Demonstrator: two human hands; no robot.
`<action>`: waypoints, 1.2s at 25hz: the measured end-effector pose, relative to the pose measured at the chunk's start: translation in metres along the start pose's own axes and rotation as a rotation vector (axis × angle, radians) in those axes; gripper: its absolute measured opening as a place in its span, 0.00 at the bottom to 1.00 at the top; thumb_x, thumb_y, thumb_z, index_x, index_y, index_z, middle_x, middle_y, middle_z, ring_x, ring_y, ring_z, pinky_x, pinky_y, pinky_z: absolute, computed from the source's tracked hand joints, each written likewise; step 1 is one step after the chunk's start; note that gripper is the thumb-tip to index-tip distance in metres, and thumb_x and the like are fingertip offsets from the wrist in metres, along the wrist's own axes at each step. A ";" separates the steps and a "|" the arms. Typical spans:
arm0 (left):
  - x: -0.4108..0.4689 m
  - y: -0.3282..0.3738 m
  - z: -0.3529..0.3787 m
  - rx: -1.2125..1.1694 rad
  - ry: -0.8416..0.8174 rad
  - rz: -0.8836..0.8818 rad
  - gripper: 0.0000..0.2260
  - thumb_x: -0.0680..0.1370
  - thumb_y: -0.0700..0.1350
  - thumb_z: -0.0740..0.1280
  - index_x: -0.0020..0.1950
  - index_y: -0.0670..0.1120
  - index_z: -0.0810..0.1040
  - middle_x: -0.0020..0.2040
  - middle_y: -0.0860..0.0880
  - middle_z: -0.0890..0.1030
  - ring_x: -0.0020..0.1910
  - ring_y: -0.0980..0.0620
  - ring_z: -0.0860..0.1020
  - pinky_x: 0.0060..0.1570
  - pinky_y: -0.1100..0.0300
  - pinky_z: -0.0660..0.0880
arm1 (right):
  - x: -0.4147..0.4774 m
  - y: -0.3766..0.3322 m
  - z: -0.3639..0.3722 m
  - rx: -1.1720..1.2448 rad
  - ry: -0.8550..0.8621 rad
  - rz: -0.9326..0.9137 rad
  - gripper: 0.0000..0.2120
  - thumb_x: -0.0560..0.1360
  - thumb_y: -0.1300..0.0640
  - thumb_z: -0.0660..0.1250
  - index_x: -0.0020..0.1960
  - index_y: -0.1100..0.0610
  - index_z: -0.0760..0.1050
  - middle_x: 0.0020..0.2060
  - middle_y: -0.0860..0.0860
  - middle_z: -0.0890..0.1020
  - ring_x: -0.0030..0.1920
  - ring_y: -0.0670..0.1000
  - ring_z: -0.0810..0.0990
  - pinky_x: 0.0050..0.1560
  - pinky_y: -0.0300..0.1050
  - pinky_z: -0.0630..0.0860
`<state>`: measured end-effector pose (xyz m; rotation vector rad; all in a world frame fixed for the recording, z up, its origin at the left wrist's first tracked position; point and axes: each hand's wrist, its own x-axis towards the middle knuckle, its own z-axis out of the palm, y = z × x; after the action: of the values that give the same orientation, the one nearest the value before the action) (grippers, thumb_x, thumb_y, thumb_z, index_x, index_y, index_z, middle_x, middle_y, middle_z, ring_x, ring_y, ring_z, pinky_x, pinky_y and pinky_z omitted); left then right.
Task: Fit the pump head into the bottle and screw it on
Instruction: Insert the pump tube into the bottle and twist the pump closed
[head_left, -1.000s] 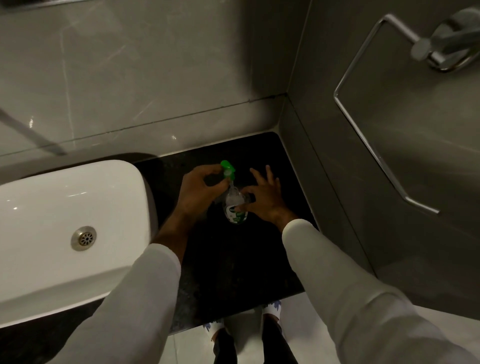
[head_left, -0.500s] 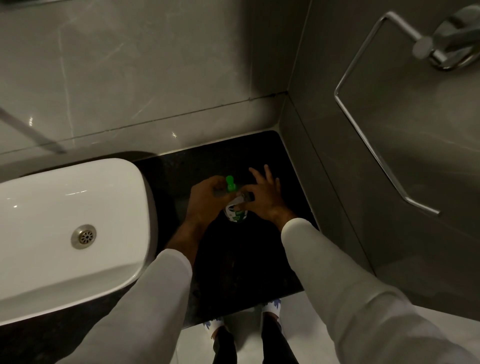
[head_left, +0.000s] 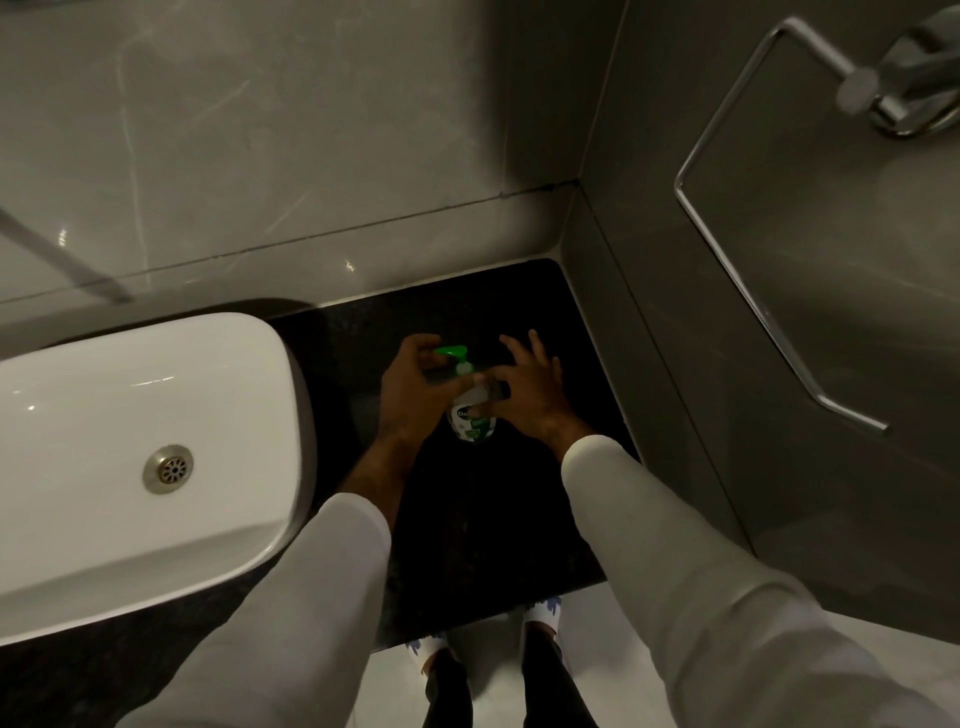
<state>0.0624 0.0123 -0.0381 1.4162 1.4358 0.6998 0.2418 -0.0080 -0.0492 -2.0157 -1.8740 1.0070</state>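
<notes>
A small clear soap bottle (head_left: 470, 423) with a green and white label stands upright on the black counter (head_left: 483, 509). The green pump head (head_left: 457, 358) sits on the bottle's neck, its spout pointing left. My left hand (head_left: 415, 389) curls around the pump head, thumb and fingers at its collar. My right hand (head_left: 530, 389) holds the bottle's upper body with thumb and forefinger, its other fingers spread upward. The neck itself is hidden by my fingers.
A white basin (head_left: 156, 447) with a metal drain (head_left: 168, 468) fills the left of the counter. Grey tiled walls close the back and right side. A chrome towel rail (head_left: 748, 291) hangs on the right wall. My feet (head_left: 488, 660) show below the counter's front edge.
The pump head came down from above the bottle onto its neck. Its spout has since turned to point left, with my left hand wrapped around it. My right hand stayed on the bottle.
</notes>
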 end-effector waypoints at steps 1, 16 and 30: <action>-0.001 -0.001 0.002 -0.011 0.029 0.012 0.27 0.69 0.45 0.80 0.65 0.50 0.73 0.52 0.56 0.81 0.48 0.70 0.80 0.45 0.75 0.77 | 0.000 -0.001 -0.001 -0.005 -0.001 -0.003 0.18 0.68 0.39 0.74 0.55 0.46 0.82 0.81 0.47 0.55 0.81 0.58 0.39 0.76 0.65 0.39; 0.013 -0.006 -0.005 -0.144 -0.251 -0.064 0.30 0.73 0.43 0.76 0.72 0.51 0.69 0.60 0.57 0.80 0.58 0.57 0.81 0.55 0.59 0.80 | -0.002 -0.006 -0.006 -0.010 -0.022 0.006 0.18 0.70 0.41 0.73 0.57 0.47 0.82 0.80 0.47 0.56 0.81 0.58 0.40 0.77 0.65 0.40; 0.006 -0.012 -0.001 -0.102 -0.050 -0.108 0.15 0.67 0.51 0.81 0.48 0.62 0.80 0.44 0.66 0.85 0.45 0.69 0.82 0.37 0.77 0.76 | 0.001 -0.007 -0.003 0.009 -0.025 0.012 0.18 0.69 0.42 0.74 0.56 0.48 0.82 0.79 0.48 0.59 0.81 0.58 0.43 0.76 0.66 0.42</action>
<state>0.0571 0.0160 -0.0497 1.2592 1.4065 0.6548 0.2376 -0.0054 -0.0434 -2.0208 -1.8680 1.0468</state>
